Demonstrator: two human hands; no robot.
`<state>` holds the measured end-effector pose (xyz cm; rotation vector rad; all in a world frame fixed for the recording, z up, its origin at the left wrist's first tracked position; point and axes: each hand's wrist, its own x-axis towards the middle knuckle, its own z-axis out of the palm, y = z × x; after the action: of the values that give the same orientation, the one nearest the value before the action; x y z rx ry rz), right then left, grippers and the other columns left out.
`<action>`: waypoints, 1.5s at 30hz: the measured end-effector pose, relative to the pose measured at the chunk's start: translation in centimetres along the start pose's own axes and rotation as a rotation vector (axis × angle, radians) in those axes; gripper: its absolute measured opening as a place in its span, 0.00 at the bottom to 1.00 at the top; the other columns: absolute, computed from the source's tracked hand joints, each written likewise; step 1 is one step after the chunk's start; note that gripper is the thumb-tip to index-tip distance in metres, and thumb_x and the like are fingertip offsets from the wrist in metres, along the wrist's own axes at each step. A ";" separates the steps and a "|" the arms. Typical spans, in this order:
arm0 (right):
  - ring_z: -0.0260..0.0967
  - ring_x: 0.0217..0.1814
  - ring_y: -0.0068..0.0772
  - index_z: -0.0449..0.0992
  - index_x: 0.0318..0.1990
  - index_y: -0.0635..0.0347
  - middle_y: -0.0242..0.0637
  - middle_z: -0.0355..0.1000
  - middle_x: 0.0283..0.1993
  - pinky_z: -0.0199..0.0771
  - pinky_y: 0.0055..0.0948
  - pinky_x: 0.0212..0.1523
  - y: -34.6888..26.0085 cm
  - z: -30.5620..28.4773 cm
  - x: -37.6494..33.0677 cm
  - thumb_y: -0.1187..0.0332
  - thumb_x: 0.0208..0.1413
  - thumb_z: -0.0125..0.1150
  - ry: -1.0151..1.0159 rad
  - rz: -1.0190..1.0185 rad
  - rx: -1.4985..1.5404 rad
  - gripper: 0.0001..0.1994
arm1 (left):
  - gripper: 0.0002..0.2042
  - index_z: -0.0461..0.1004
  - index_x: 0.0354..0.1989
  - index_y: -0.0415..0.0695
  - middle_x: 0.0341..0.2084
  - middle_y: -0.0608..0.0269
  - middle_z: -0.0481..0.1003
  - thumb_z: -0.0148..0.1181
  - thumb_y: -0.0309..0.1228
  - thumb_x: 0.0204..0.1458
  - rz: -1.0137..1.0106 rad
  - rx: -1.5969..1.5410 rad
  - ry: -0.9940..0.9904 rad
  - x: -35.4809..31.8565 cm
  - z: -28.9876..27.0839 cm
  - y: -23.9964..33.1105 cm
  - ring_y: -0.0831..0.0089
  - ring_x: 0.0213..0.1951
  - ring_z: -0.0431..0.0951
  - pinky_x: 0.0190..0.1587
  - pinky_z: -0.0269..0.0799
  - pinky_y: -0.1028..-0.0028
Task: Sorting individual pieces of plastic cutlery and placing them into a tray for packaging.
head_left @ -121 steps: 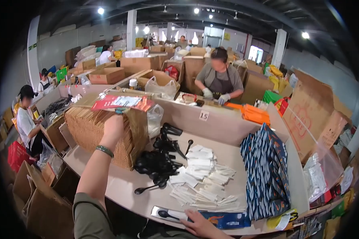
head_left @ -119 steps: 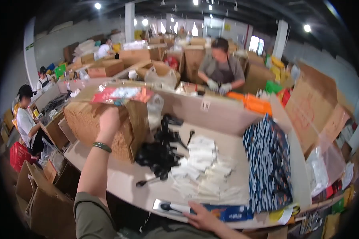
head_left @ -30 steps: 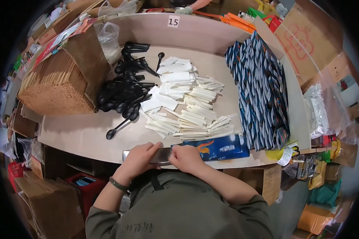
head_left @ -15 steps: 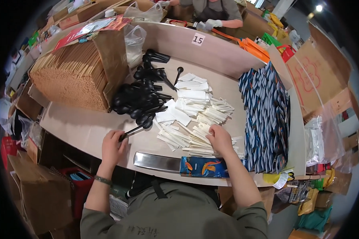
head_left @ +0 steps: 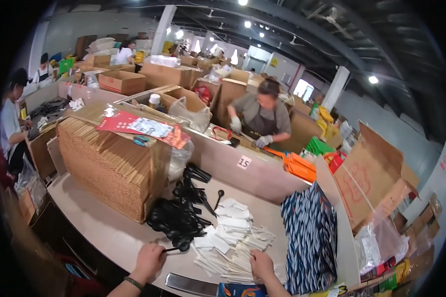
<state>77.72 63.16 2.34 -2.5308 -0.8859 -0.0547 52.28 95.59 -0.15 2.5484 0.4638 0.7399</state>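
Note:
My left hand (head_left: 150,261) is at the front left of the table, its fingers closed on the handle end of a black spoon (head_left: 183,246). That spoon's bowl lies at the near edge of a heap of black spoons (head_left: 176,218). My right hand (head_left: 262,265) has its fingers curled together beside a spread of thin whitish paper-wrapped sticks (head_left: 235,265); whatever they pinch is hidden. Folded white napkins (head_left: 233,213) lie beyond the sticks. Near the front edge are a shiny metal strip (head_left: 191,283) and a blue printed packet (head_left: 240,290).
A tall stack of brown cardboard-like pieces (head_left: 104,173) stands at the left. Blue packets (head_left: 309,237) stand packed in a row at the right. Behind a low partition (head_left: 218,158), a gloved co-worker (head_left: 265,116) handles things near orange sheets (head_left: 298,166). An open carton (head_left: 366,173) stands right.
The view has tilted up, so the table and my hands sit lower and more of the room shows. Both hands keep nearly the same places over the table.

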 end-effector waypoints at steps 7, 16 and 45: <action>0.75 0.41 0.49 0.83 0.33 0.54 0.44 0.77 0.35 0.75 0.44 0.42 -2.2 -0.1 2.6 0.66 0.51 0.64 0.155 -0.216 -0.100 0.06 | 0.07 0.72 0.30 0.46 0.27 0.58 0.72 0.65 0.28 0.47 0.014 0.018 0.101 1.1 0.0 0.1 0.55 0.34 0.74 0.37 0.71 0.59; 0.75 0.42 0.52 0.78 0.31 0.60 0.46 0.76 0.35 0.75 0.48 0.44 -6.5 6.4 7.7 0.64 0.56 0.58 -0.109 -0.251 -0.091 0.09 | 0.08 0.72 0.30 0.44 0.26 0.55 0.73 0.63 0.34 0.53 -0.124 0.014 0.026 1.3 0.0 0.3 0.53 0.30 0.76 0.33 0.72 0.57; 0.73 0.39 0.48 0.74 0.29 0.60 0.40 0.73 0.33 0.74 0.46 0.38 -12.8 2.8 -3.8 0.68 0.53 0.60 -0.534 -0.603 0.045 0.06 | 0.08 0.75 0.34 0.42 0.26 0.51 0.75 0.63 0.34 0.55 -0.228 0.014 -0.052 1.4 -0.6 1.1 0.50 0.30 0.76 0.33 0.71 0.58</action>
<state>66.68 71.01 4.33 -2.1688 -1.8056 0.4635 53.27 95.49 1.49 2.4667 0.7288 0.5881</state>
